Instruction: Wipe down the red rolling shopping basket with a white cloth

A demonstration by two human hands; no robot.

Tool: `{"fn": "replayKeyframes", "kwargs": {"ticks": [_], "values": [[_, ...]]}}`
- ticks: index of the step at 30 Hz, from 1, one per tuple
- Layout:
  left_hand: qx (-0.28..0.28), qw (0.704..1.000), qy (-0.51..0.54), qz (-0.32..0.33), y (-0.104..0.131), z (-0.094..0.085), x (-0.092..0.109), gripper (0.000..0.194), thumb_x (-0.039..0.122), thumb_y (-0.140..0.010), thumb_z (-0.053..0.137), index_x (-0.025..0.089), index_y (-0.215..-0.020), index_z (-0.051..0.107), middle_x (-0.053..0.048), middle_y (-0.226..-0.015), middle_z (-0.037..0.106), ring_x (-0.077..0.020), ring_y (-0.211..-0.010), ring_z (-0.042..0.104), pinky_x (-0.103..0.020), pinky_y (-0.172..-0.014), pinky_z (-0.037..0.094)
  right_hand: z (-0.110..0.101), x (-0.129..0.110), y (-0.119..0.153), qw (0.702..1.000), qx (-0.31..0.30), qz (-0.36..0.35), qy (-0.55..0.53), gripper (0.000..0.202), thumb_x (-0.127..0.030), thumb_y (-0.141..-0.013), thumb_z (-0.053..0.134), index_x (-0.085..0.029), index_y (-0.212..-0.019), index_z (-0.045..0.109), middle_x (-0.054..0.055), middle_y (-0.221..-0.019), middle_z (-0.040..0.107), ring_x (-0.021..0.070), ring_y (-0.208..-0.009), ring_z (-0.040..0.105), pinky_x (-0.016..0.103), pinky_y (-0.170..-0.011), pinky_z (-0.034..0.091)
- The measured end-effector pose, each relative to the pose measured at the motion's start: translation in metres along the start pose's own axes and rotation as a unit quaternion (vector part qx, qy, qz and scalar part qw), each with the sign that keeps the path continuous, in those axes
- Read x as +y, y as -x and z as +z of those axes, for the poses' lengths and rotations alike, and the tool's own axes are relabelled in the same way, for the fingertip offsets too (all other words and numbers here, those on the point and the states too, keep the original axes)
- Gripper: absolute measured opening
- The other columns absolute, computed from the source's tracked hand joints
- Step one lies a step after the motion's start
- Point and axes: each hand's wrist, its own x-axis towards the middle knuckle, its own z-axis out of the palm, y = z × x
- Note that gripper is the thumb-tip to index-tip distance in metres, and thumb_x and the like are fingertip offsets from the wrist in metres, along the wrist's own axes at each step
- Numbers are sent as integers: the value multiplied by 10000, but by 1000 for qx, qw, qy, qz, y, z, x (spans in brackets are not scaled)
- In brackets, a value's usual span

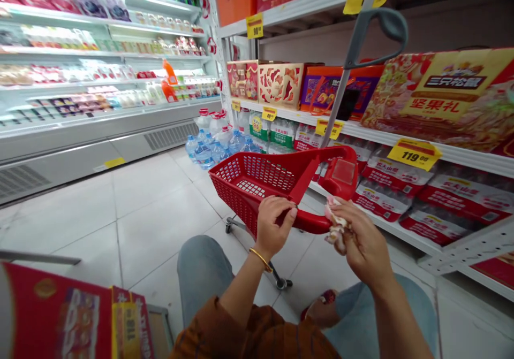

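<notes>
A red plastic shopping basket on a wheeled metal frame stands in front of my knees, with nothing in the part of it that shows. My left hand, with a gold bracelet at the wrist, is curled over the basket's near rim, its thumb against the red edge. In my right hand is a crumpled pink and white cloth or tissue, pinched between thumb and fingers. It touches the end of the curved red handle. A grey hook-shaped grip sits on the metal pole above the basket.
Shelves with gift boxes and packs of bottled water run along the right. Large water bottles stand on the floor beyond the basket. A refrigerated display fills the left. Red boxes are at the lower left, near my knee.
</notes>
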Motion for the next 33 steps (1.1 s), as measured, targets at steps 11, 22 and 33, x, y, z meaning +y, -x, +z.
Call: {"fn": "replayKeyframes", "kwargs": {"ticks": [11,22,33], "values": [[33,999,-27,19,20,12,57,207,143,-925,444,196,-1010,626,-67,-979,712,-195,-987,633,-475,-1058,389,32,-35,-1,998,58,-24,7,316,-215,-903,520,-186,-1217,537,133,-1162,647,262,-1142,591,498,-983,488],[47,997,36,59,11,6,37,101,292,-870,624,194,-888,643,-50,-829,706,-189,-836,635,-398,-863,478,37,-15,-4,995,79,-61,20,192,-200,-929,506,-214,-1089,610,85,-1078,679,231,-1136,613,485,-1030,469],[55,997,50,30,8,-3,24,88,272,-804,693,211,-836,640,-26,-788,708,-182,-795,641,-403,-839,487,30,5,-20,999,48,-11,7,171,-243,-948,481,-217,-1018,634,77,-1031,696,228,-1112,629,503,-1047,450]]}}
